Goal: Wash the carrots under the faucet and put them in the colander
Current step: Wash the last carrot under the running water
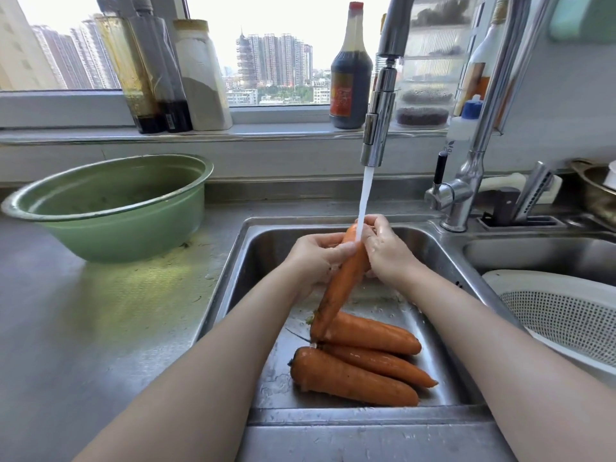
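Both hands hold one carrot point(340, 285) under the water from the tap point(378, 128). The left hand point(320, 258) and right hand point(386, 251) curl around it. Three carrots point(360, 368) lie in the sink point(260, 248). The white colander point(566, 315) sits to the right.

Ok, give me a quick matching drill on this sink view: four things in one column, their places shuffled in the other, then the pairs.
Things:
1. held carrot
2. three loose carrots
3. white colander
4. green basin

Places:
A. on the counter, left of the sink
B. under the faucet stream, gripped by the left hand and right hand
C. at the frame's right edge, right of the sink
D. lying on the sink floor

Pairs: 1-B, 2-D, 3-C, 4-A.
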`<state>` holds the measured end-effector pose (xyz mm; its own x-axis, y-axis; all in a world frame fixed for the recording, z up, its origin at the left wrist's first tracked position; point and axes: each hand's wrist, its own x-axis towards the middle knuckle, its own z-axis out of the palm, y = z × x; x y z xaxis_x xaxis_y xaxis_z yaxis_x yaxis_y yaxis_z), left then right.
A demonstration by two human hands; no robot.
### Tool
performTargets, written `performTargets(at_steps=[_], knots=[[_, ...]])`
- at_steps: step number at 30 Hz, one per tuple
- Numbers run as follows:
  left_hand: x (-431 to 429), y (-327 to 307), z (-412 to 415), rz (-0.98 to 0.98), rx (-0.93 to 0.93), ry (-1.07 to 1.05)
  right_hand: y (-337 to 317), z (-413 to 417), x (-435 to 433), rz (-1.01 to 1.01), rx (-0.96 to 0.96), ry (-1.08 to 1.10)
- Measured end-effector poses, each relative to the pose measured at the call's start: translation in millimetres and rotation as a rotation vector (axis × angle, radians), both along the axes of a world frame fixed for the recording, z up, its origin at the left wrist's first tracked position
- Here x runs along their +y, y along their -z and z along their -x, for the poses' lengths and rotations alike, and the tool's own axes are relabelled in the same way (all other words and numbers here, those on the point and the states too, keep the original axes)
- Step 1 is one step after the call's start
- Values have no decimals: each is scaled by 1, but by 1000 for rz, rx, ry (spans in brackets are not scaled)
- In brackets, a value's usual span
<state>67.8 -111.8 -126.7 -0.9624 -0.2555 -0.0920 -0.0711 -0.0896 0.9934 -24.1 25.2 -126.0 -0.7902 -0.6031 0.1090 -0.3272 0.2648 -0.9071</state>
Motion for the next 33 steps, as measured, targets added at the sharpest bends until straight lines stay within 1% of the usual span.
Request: performTargets(at_steps=[2,4,6,9,11,14,16,18,22,25,27,30,31,33], knots=[[-3,0,0,62,30,-54,-3,0,1,-41,11,-51],[-6,-1,0,114,50,-66,-4,0,0,-9,6,-46],[-6,-2,-1,150,42,-33,-5,-3,-5,50,-2,26],[-3,0,-1,202,19,24,-7,-4,-6,-32,116,146],[-2,-1,-2,222,15,19,-6,-4,-3,-43,116,91],[-3,0,-3,248,40,-40,-3,-2,1,-60,15,-72],[-3,0,-3,288,67,-68,-1,0,-1,-58,17,-62],[-2,1,-1,340,72,-75,0,1,-5,-18,53,21],[1,-1,0,388,-35,-9,-3,0,-9,47,33,153],[-7,-3,-3,403,-122,88,0,3,-11,102,-20,154],[-14,-3,-5,422,-107,94,0,2,-9,84,-18,82],[-22,-2,-9,450,-59,68,0,-2,-6,-29,33,-47],[-23,-1,-8,473,-55,77,1,-2,-8,-28,62,-39],[-23,-2,-8,534,-66,109,2,-2,-13,-2,95,44]])
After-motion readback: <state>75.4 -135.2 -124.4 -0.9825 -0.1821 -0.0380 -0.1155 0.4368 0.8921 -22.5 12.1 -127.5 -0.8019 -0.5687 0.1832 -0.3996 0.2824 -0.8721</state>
